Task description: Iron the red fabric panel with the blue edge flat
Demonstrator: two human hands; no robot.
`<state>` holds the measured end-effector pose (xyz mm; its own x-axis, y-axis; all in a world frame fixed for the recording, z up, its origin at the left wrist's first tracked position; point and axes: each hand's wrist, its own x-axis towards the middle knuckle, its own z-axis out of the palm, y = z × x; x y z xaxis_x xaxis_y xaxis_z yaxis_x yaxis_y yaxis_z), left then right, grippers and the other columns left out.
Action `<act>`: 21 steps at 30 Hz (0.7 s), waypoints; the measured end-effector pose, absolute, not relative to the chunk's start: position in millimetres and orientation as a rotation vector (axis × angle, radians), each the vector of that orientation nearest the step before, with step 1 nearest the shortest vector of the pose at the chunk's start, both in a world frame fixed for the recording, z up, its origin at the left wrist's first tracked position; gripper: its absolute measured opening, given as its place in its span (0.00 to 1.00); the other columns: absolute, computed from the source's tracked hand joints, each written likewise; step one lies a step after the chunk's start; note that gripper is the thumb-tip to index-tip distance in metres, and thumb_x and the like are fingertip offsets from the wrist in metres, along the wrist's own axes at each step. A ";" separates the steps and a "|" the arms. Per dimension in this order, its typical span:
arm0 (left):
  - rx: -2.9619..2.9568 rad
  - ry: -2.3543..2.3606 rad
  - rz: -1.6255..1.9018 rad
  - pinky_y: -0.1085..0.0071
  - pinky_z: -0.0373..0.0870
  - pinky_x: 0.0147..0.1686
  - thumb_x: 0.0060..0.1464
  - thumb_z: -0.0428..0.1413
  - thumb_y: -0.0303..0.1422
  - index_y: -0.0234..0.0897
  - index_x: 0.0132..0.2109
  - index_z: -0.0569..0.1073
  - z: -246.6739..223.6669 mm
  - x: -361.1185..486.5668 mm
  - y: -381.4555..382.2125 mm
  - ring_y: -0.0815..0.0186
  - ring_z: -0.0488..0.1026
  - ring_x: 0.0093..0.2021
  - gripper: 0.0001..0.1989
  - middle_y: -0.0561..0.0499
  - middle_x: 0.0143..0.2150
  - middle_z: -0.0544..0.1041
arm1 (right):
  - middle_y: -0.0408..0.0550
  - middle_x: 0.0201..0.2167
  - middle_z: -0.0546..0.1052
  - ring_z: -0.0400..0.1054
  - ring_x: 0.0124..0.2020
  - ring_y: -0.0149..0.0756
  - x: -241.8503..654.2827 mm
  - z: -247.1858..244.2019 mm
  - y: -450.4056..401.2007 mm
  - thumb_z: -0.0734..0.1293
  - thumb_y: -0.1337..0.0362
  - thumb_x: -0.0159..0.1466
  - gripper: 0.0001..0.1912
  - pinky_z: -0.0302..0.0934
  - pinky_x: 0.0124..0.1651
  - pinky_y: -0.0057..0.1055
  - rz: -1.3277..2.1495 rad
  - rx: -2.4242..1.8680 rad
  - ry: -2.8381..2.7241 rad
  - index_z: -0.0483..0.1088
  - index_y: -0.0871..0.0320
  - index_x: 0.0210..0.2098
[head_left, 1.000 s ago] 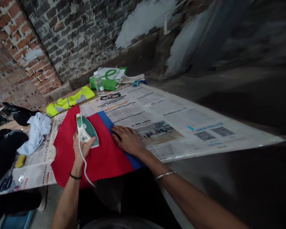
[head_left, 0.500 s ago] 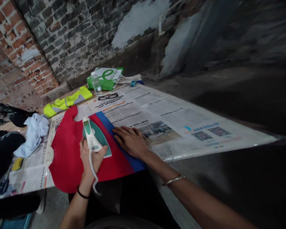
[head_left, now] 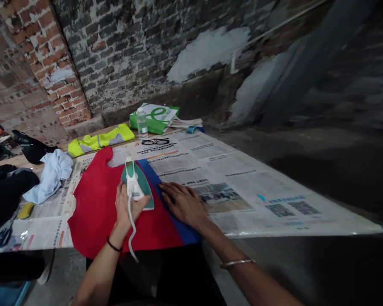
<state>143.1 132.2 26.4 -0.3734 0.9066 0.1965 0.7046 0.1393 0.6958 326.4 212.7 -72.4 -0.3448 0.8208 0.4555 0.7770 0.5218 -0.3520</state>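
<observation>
The left grip (head_left: 124, 210) clasps a clothes iron (head_left: 140, 185). To its right, a blue fabric strip (head_left: 150, 173) slants lengthwise, nearer the right grip (head_left: 185, 205), spread flat against it.

I see a green "e" (head_left: 159, 113) on the far bag (head_left: 156, 126) and two QR codes (head_left: 280, 210) on the newspaper (head_left: 261, 180), its print (head_left: 178, 171) unreadable.

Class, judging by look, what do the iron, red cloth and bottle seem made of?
Iron: probably a plastic body, smooth, by its moulded white and green shape.
Red cloth: probably fabric, matt, lying flat without shine; fibre unclear.
Bottle: likely plastic, clear, as it is see-through; glass remains possible.
</observation>
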 end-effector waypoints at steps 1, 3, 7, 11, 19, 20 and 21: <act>1.583 2.133 1.072 0.46 0.74 0.64 0.49 0.71 0.38 0.35 0.59 0.74 23.9 140.5 116.1 0.40 0.71 0.70 0.31 0.31 0.70 0.72 | 0.51 0.64 0.80 0.71 0.65 0.50 326.5 -72.7 212.7 0.55 0.61 0.75 0.25 0.62 0.65 0.56 0.101 -1.300 -2.169 0.77 0.49 0.62; 1.581 2.098 1.095 0.48 0.76 0.62 0.47 0.71 0.39 0.37 0.58 0.74 19.2 135.3 80.3 0.42 0.74 0.67 0.31 0.33 0.69 0.73 | 0.50 0.64 0.80 0.71 0.65 0.50 326.6 -73.1 212.3 0.56 0.61 0.75 0.24 0.61 0.66 0.55 0.109 -1.310 -2.158 0.77 0.48 0.63; 1.539 2.081 1.158 0.51 0.76 0.64 0.46 0.70 0.39 0.41 0.58 0.75 12.4 130.6 24.5 0.46 0.75 0.66 0.31 0.39 0.68 0.75 | 0.49 0.64 0.80 0.70 0.66 0.49 325.6 -69.7 210.9 0.57 0.62 0.75 0.24 0.60 0.67 0.54 0.138 -1.350 -2.177 0.77 0.47 0.63; 1.477 2.119 1.219 0.44 0.65 0.72 0.50 0.69 0.43 0.35 0.68 0.68 -2.0 141.0 16.8 0.41 0.65 0.74 0.41 0.31 0.74 0.66 | 0.52 0.66 0.77 0.69 0.68 0.51 322.8 -49.2 210.0 0.58 0.63 0.74 0.24 0.59 0.68 0.58 0.202 -1.444 -2.278 0.77 0.51 0.63; 1.554 1.682 1.306 0.46 0.63 0.74 0.64 0.61 0.41 0.38 0.71 0.67 -30.5 123.0 8.7 0.49 0.60 0.78 0.32 0.33 0.78 0.62 | 0.54 0.48 0.87 0.81 0.52 0.47 306.2 31.7 178.3 0.48 0.50 0.78 0.31 0.71 0.60 0.45 0.817 -1.202 -2.100 0.79 0.52 0.57; 1.562 1.720 1.320 0.46 0.65 0.73 0.65 0.59 0.41 0.39 0.68 0.70 -32.3 111.1 3.3 0.49 0.64 0.76 0.27 0.34 0.76 0.65 | 0.54 0.48 0.87 0.82 0.50 0.47 300.5 38.7 173.0 0.49 0.48 0.78 0.31 0.73 0.57 0.43 0.900 -1.172 -2.063 0.77 0.53 0.61; 1.581 1.811 1.332 0.44 0.66 0.72 0.67 0.57 0.40 0.39 0.65 0.73 -34.2 97.3 -1.4 0.49 0.66 0.75 0.23 0.35 0.74 0.69 | 0.54 0.47 0.87 0.82 0.48 0.47 294.0 44.5 169.0 0.51 0.46 0.77 0.32 0.74 0.55 0.42 0.953 -1.162 -2.056 0.74 0.55 0.64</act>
<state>97.3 -1.4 -34.2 -0.2868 0.9150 0.2836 0.5435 -0.0883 0.8347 294.0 169.0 44.5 -0.4479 0.8831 0.1401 0.4637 0.3633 -0.8081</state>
